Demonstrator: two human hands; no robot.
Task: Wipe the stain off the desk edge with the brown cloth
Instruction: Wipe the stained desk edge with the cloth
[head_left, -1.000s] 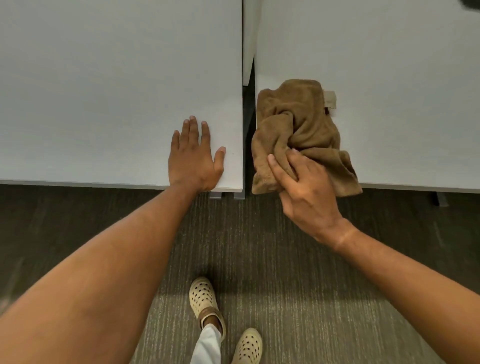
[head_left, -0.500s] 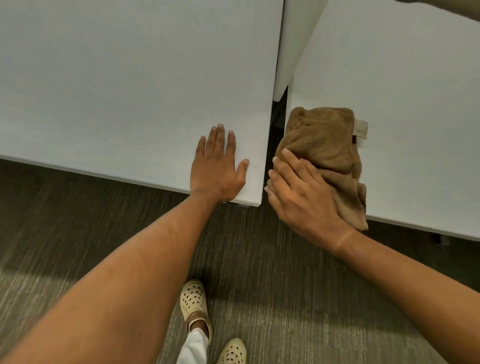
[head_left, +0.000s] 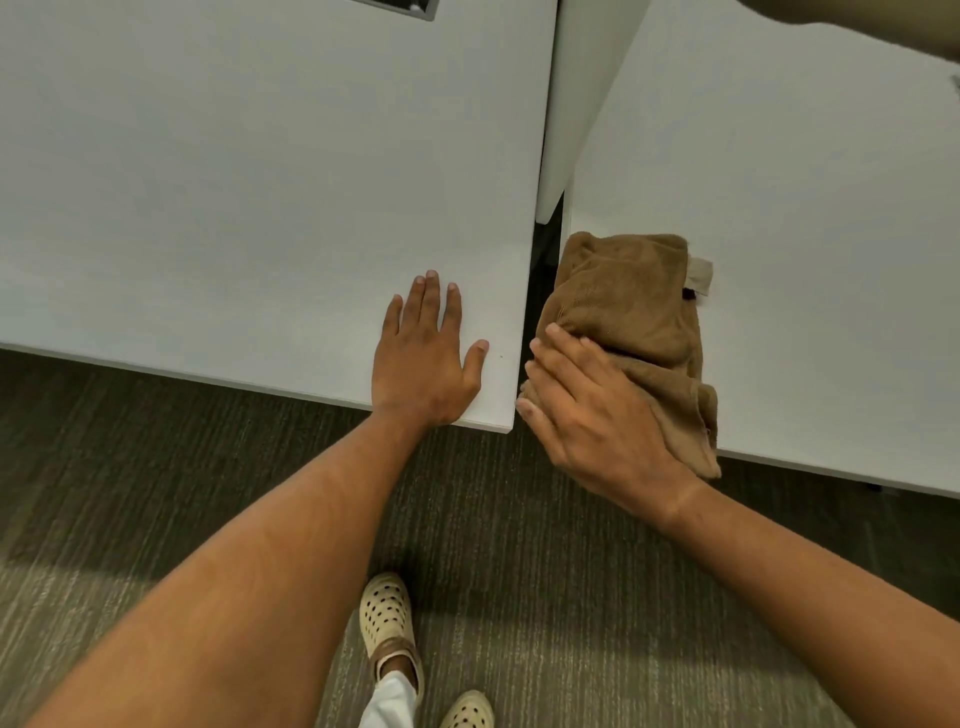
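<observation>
A crumpled brown cloth (head_left: 628, 306) with a pale tag lies on the near left corner of the right white desk (head_left: 779, 208). My right hand (head_left: 592, 410) presses flat on the cloth's near left part, at the desk's left edge beside the gap. My left hand (head_left: 428, 358) rests flat, fingers spread, on the near right corner of the left white desk (head_left: 234, 182). A tiny dark speck (head_left: 501, 356) shows on the left desk next to my thumb. No stain is plainly visible under the cloth.
A narrow dark gap (head_left: 540, 270) with a white divider panel (head_left: 582, 93) separates the two desks. Grey carpet (head_left: 156, 467) lies below the desk edges. My cream perforated shoes (head_left: 387, 621) stand on it. A grey cut-out (head_left: 400, 6) sits at the left desk's far edge.
My right hand went from pinching the cloth to lying flat on it at the desk's left edge. The cloth is bunched narrower. The view shifted; my left hand stayed flat.
</observation>
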